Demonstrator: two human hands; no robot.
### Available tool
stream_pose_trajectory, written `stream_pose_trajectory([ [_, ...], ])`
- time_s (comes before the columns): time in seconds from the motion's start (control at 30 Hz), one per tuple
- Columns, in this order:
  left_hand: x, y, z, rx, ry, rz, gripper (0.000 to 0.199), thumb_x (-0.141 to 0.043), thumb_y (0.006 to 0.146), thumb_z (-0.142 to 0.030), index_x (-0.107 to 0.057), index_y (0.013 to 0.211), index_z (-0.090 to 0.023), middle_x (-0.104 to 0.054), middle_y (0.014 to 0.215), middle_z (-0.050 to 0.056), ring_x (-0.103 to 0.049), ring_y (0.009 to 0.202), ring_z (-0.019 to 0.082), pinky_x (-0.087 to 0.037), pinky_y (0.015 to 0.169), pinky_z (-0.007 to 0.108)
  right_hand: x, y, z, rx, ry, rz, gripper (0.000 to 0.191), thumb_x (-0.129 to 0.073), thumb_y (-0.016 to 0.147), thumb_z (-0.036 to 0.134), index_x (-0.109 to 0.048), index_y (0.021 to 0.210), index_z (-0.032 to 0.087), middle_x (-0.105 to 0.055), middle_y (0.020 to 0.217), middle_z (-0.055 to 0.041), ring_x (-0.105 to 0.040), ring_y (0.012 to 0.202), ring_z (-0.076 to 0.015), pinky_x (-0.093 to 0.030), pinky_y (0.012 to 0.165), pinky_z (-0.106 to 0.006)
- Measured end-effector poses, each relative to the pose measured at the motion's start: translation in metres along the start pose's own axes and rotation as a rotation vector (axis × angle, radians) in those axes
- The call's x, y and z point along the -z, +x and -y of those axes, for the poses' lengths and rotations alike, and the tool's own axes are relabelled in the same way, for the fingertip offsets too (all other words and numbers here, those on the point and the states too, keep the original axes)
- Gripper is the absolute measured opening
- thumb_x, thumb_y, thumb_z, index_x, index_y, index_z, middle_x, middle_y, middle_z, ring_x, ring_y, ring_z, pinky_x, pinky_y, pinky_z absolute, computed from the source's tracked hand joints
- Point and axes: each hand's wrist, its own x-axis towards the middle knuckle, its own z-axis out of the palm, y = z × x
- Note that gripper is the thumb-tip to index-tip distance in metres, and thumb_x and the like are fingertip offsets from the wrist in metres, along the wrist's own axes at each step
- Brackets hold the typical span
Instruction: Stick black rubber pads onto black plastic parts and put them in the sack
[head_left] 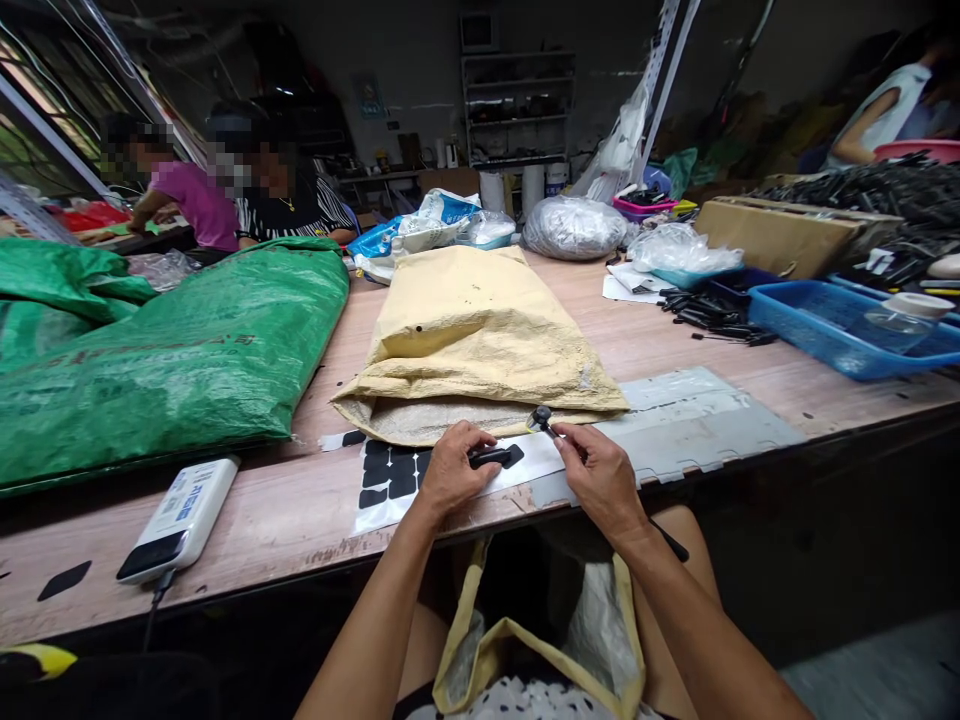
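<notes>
My left hand (456,468) is at the table's front edge, its fingers closed on a small, elongated black piece (489,457). That piece lies over a white backing sheet (525,462) with a black patch beside it. Rows of black stickers (390,470) sit on the sheet to the left of this hand. In my right hand (604,478), thumb and fingers pinch a thin black piece with a rounded head (541,415), raised just above the sheet. A dark rod-like end (670,540) shows beyond my right wrist; whether it belongs to the held piece is unclear.
A yellow woven sack (480,310) lies ahead, a green sack (172,360) left, and a white power bank (180,520) in front of it. An open sack (630,640) is at my lap. Blue trays (840,335) and black parts (712,315) stand right. Other people sit beyond.
</notes>
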Motion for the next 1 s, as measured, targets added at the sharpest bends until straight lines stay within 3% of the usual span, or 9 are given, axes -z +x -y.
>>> stream_pose_trajectory([
  [0.17, -0.001, 0.001, 0.002, -0.002, 0.026, 0.021, 0.014, -0.074, 0.072, -0.015, -0.074, 0.084, -0.02, -0.067, 0.083, 0.002, -0.061, 0.088, 0.021, -0.046, 0.082, 0.034, 0.0, 0.0, 0.0, -0.017, 0.006, 0.013, 0.026, -0.053, 0.092, 0.031, -0.073, 0.108, 0.025, -0.074, 0.107, -0.0051, -0.068, 0.097, -0.0217, -0.052, 0.089, -0.035],
  [0.4, -0.002, 0.0, 0.003, 0.0, -0.014, -0.005, 0.02, -0.071, 0.069, -0.011, -0.07, 0.087, -0.021, -0.069, 0.087, 0.001, -0.06, 0.09, 0.021, -0.046, 0.083, 0.033, 0.001, 0.0, 0.004, -0.007, -0.033, 0.03, 0.025, -0.053, 0.093, 0.027, -0.072, 0.108, 0.025, -0.073, 0.108, -0.0042, -0.067, 0.098, -0.0205, -0.049, 0.088, -0.032],
  [0.5, 0.0, 0.0, 0.004, 0.005, -0.033, 0.005, 0.022, -0.069, 0.067, -0.009, -0.07, 0.086, -0.021, -0.069, 0.087, 0.001, -0.061, 0.089, 0.021, -0.046, 0.084, 0.033, 0.001, 0.0, 0.005, 0.045, -0.162, 0.014, 0.026, -0.053, 0.094, 0.024, -0.071, 0.112, 0.025, -0.073, 0.105, -0.0036, -0.066, 0.096, -0.0198, -0.047, 0.084, -0.031],
  [0.63, 0.005, 0.001, 0.005, 0.055, -0.111, 0.038, 0.014, -0.068, 0.076, -0.021, -0.074, 0.089, -0.02, -0.071, 0.087, 0.003, -0.062, 0.087, 0.021, -0.045, 0.078, 0.032, 0.001, 0.001, 0.0, 0.153, -0.427, 0.025, 0.022, -0.054, 0.094, 0.023, -0.072, 0.107, 0.025, -0.07, 0.094, -0.0041, -0.06, 0.091, -0.0213, -0.041, 0.08, -0.033],
  [0.8, 0.007, 0.002, 0.005, 0.062, -0.169, 0.048, 0.016, -0.064, 0.082, -0.028, -0.076, 0.089, -0.019, -0.073, 0.087, 0.004, -0.062, 0.089, 0.022, -0.044, 0.081, 0.033, 0.005, 0.007, 0.001, 0.219, -0.498, 0.041, 0.018, -0.06, 0.09, 0.022, -0.072, 0.103, 0.025, -0.066, 0.094, -0.0051, -0.053, 0.092, -0.0229, -0.035, 0.08, -0.035],
  [1.0, 0.007, 0.002, 0.005, 0.022, -0.16, 0.095, 0.02, -0.061, 0.085, -0.03, -0.078, 0.09, -0.02, -0.072, 0.085, 0.004, -0.06, 0.087, 0.022, -0.043, 0.082, 0.034, 0.0, 0.012, 0.032, 0.404, -0.423, 0.249, 0.026, -0.071, 0.086, 0.04, -0.069, 0.11, 0.028, -0.065, 0.105, -0.0059, -0.05, 0.1, -0.0251, -0.033, 0.087, -0.039],
])
